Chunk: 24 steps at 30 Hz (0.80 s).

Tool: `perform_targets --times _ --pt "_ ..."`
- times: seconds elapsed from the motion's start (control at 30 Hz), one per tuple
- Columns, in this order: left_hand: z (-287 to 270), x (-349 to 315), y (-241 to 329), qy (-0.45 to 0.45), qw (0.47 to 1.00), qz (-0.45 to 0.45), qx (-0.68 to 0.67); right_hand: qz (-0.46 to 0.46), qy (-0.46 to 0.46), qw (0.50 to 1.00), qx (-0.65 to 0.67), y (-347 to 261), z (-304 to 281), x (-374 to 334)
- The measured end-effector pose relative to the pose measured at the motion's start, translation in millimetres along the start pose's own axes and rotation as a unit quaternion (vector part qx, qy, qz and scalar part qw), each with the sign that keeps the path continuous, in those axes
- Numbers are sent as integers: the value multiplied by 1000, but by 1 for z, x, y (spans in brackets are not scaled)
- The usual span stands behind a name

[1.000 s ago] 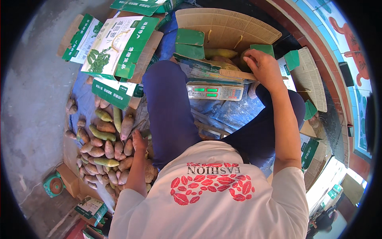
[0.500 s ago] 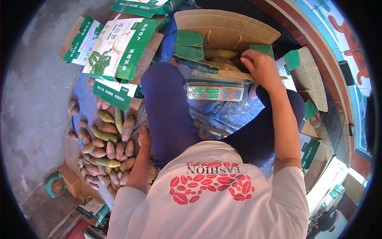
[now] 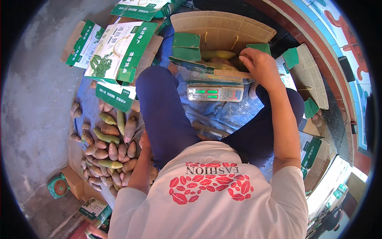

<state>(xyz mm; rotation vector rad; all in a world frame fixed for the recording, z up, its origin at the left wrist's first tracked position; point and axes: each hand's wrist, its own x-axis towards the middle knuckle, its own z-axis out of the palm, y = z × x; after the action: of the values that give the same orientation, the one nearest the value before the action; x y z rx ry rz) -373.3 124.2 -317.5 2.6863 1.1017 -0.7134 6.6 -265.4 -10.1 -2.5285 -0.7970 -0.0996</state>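
While I follow from afar through the head camera, the person's right hand (image 3: 259, 67) is at the front right corner of an open carton (image 3: 225, 28), fingers bent toward the opening. From this angle I cannot tell whether they are clamped on the cardboard or simply resting by it. The carton stands near the far edge of a blue sheet (image 3: 221, 115), its tall back flap raised and a green flap showing at each side. Inside, I make out a long yellow-green root (image 3: 217, 55) by the back wall, with rounder produce in front, partly covered by the front wall.

Just in front of the carton I see a scale (image 3: 215, 94) with lit green displays and a keypad; I cannot tell whether the carton rests on it.

The left hand (image 3: 145, 139) is low beside the bent left leg (image 3: 163, 115), at the right edge of a heap of reddish-brown tubers (image 3: 113, 152). Most of its fingers are hidden from me, so I cannot tell if they are apart, together or closed on something. The heap lies along the left side of the sheet, with a curved green root (image 3: 106, 136) among the tubers. Beyond it, toward the sheet's far left corner, I have white-and-green cartons (image 3: 113, 55) crowded together.
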Motion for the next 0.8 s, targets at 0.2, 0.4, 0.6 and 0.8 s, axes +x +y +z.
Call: perform_targets --times 0.2,0.4,0.6,0.8 --pt "-3 2 -7 -34 998 -55 -10 -4 12 1000 2 1 -4 -2" --pt "11 18 -30 -26 998 -58 -14 0 35 999 11 5 -7 -5" --pt "-18 11 -34 13 999 -12 -34 13 93 995 37 11 0 1" --pt "-83 21 -24 153 973 34 -168 53 134 987 68 17 -23 4"
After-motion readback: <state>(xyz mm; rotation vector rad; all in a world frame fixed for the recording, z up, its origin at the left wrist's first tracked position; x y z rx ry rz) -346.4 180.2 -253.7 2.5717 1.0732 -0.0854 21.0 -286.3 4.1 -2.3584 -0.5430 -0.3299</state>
